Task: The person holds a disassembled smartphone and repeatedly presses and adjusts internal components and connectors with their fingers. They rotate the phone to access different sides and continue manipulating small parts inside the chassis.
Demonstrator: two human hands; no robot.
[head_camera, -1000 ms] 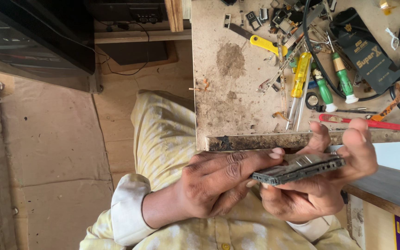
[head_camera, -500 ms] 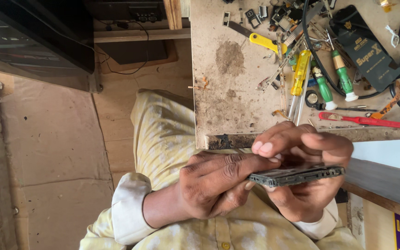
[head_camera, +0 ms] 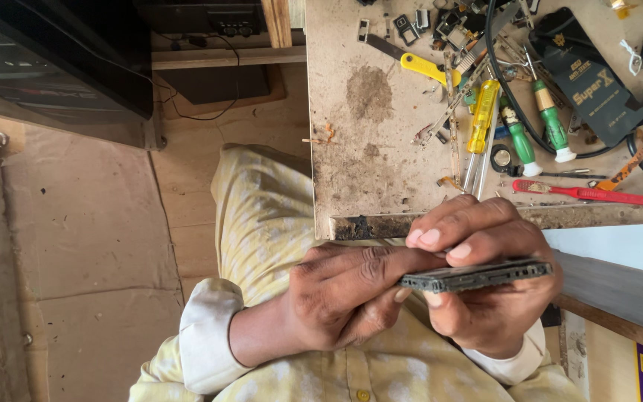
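We grip a thin dark phone frame (head_camera: 478,275) edge-on above our lap, seemingly so its slotted rim faces us. Our left hand (head_camera: 344,298) is closed around its near end, fingers extended along the edge; our right hand (head_camera: 485,290) cups it from beneath, fingers curled over the top, fingertips (head_camera: 429,237) pressing down. Just beyond lies the stained worktable (head_camera: 370,149), and farther on it a yellow screwdriver (head_camera: 482,119), two green screwdrivers (head_camera: 533,126), a red tool (head_camera: 597,195) and a black case (head_camera: 586,78).
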